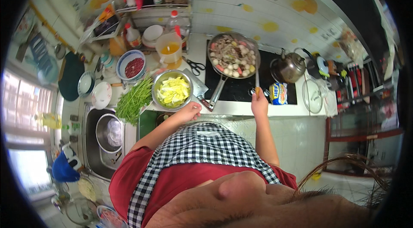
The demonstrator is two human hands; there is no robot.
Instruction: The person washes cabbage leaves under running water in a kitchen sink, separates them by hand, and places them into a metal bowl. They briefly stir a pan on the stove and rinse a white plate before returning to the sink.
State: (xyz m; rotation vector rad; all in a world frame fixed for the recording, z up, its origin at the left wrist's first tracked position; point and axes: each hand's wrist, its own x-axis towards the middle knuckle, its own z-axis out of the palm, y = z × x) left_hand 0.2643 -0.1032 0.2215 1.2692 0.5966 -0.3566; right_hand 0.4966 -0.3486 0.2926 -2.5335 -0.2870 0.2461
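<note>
My right hand is closed on the wooden end of a spatula, whose metal shaft runs up to the right edge of a frying pan. In the pan on the black cooktop lie sliced food, pale balls and pink pieces. My left hand is empty, its fingers loosely curled, just below a steel bowl of cut yellow-green cabbage. A cleaver lies between that bowl and the pan's handle, beside black-handled scissors.
Leafy greens and a bowl of red meat lie left of the steel bowl. Behind stands a jug of yellow liquid. A kettle, a blue-and-yellow packet and a glass lid are at the right. The sink is at the left.
</note>
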